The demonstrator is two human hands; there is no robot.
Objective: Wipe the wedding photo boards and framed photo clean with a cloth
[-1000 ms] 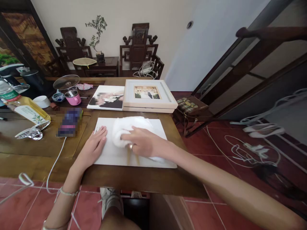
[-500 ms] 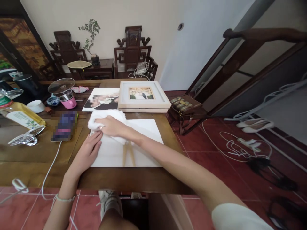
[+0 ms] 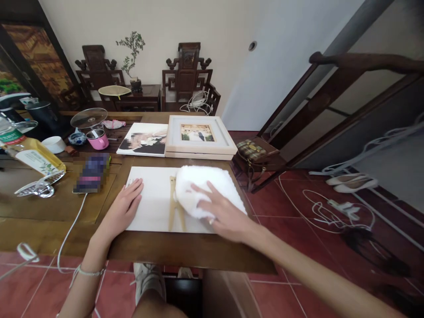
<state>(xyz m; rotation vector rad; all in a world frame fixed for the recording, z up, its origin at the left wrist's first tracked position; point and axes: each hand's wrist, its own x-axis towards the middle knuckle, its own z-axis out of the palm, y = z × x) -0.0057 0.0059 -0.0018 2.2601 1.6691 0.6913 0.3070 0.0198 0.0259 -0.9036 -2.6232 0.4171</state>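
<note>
A white board (image 3: 150, 207) with a folding wooden stand on it (image 3: 178, 214) lies near the table's front edge. My left hand (image 3: 127, 201) rests flat on the board's left side, its fingers stretched out and holding nothing. A fluffy white cloth (image 3: 212, 181) covers much of the board's right half. My right hand (image 3: 223, 212) is on this cloth, fingers bent into it, with the cloth pressed against the board. The upper right part of the stand is hidden under the cloth.
Behind the board are a framed photo (image 3: 221, 131) and a photo panel (image 3: 124, 148). To the left lie a phone (image 3: 91, 174) with a white cable, a silver hair claw (image 3: 41, 187), an oil bottle (image 3: 39, 154) and a pink mug (image 3: 98, 140). A wooden chair (image 3: 318, 106) stands at right.
My right hand has moved the cloth from the board's upper left across to its right side, uncovering the stand's top. My left hand has stayed on the board's left edge.
</note>
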